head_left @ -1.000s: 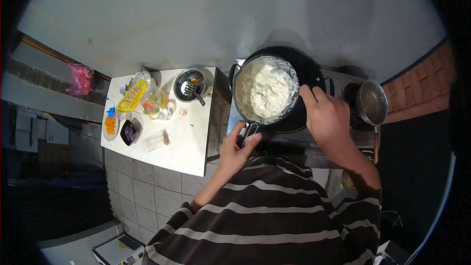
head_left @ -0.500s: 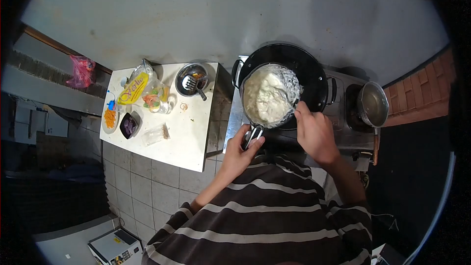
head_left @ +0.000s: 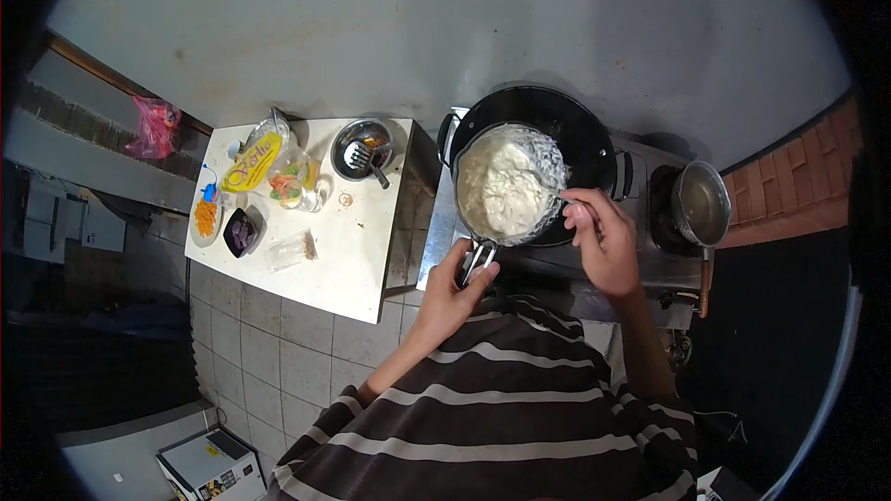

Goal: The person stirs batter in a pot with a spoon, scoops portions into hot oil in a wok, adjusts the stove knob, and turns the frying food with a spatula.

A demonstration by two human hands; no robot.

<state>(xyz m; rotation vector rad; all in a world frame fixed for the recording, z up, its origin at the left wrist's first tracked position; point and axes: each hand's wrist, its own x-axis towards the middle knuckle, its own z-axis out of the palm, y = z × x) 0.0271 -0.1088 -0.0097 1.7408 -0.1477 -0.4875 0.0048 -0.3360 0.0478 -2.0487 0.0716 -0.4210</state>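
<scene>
My left hand (head_left: 454,295) is closed round the handle of a small pan (head_left: 473,224), which is tilted over a large black wok (head_left: 580,130) on the stove. A thick, white, creamy mixture (head_left: 512,190) with small bits fills much of the pan, and some coats its right wall. My right hand (head_left: 605,239) pinches a thin metal utensil (head_left: 554,192) at the pan's right rim. The utensil's far end lies in the mixture, so its shape is hidden.
Right of the wok, a metal saucepan (head_left: 701,204) sits on a burner. On the white table (head_left: 351,264) at left are a steel bowl (head_left: 362,150) with a slotted turner, a yellow-labelled package (head_left: 252,164), a dark bowl (head_left: 242,232) and a plate of orange pieces (head_left: 205,219).
The small pan has shifted slightly right and down over the wok. My right hand has moved lower and turned, and its utensil now shows across the rim. The mixture has changed shape.
</scene>
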